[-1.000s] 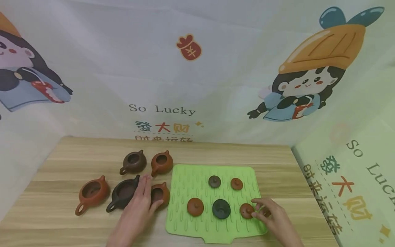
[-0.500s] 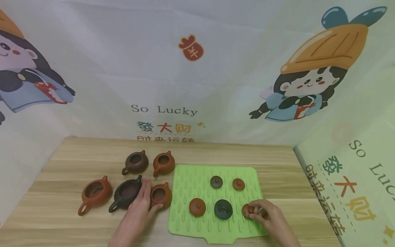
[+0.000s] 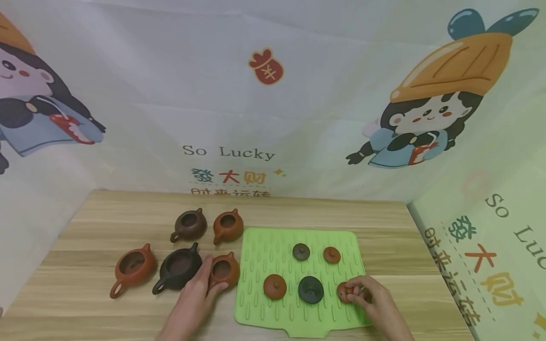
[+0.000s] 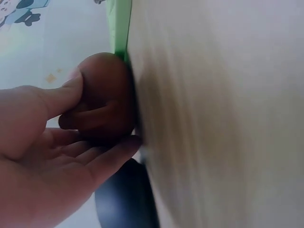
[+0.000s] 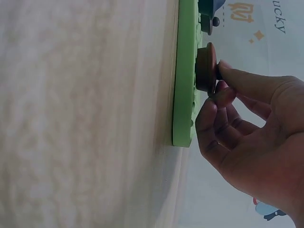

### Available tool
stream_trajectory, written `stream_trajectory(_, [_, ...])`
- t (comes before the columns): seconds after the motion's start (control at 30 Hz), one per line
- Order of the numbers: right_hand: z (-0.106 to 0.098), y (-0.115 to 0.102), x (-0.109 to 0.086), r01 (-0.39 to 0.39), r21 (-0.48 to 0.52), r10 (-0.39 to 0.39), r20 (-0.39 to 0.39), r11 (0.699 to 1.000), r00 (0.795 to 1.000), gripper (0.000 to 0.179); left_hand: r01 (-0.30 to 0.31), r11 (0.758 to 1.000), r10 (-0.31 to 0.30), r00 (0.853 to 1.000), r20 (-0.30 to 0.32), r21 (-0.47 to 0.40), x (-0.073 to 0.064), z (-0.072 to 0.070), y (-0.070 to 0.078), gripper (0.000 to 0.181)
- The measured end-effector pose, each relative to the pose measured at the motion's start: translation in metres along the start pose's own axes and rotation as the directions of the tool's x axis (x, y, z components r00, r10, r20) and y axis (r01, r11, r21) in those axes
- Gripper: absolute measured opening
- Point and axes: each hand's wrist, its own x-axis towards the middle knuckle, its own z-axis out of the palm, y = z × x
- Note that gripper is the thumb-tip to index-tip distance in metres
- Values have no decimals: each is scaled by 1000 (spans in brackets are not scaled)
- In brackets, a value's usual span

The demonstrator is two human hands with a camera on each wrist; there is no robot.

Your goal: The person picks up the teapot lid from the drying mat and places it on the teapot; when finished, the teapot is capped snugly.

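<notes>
My left hand holds a small reddish-brown teapot that has no lid on. Thumb and fingers lie on opposite sides of its body, as the left wrist view shows with the teapot standing on the table. At the right of the green mat, my right hand pinches the knob of a small reddish-brown lid. From the right wrist, this lid is seen sitting on the mat, thumb and forefinger at its knob. A black teapot stands just left of my left hand.
Also lidless are a larger reddish teapot, a dark brown one and an orange-brown one. On the green mat lie a large brown lid, a black lid, a grey-brown lid and a small orange-brown lid.
My right hand has closed its fingertips on the small lid's knob. My left hand has drawn in round the small teapot, its fingers now between it and the black one.
</notes>
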Motion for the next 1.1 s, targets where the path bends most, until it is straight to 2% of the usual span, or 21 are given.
stream_trajectory(0.23, [1, -2, 1, 38, -26, -39, -50, 999, 998, 24, 55, 998, -56, 998, -27, -36, -1, 0, 1, 83])
stream_trajectory(0.5, [-2, -14, 7, 79, -42, -81, -74, 996, 994, 25, 43, 999, -45, 998, -49, -31, -1, 2, -1, 82])
stream_trajectory(0.83, [-2, -31, 16, 67, -41, -69, -56, 997, 996, 22, 35, 999, -37, 998, -52, -33, 1, 6, -3, 80])
stream_trajectory(1.1, [2, -45, 28, 89, -9, -89, -21, 996, 996, 20, 37, 999, -39, 998, -57, -39, 0, 6, -2, 80])
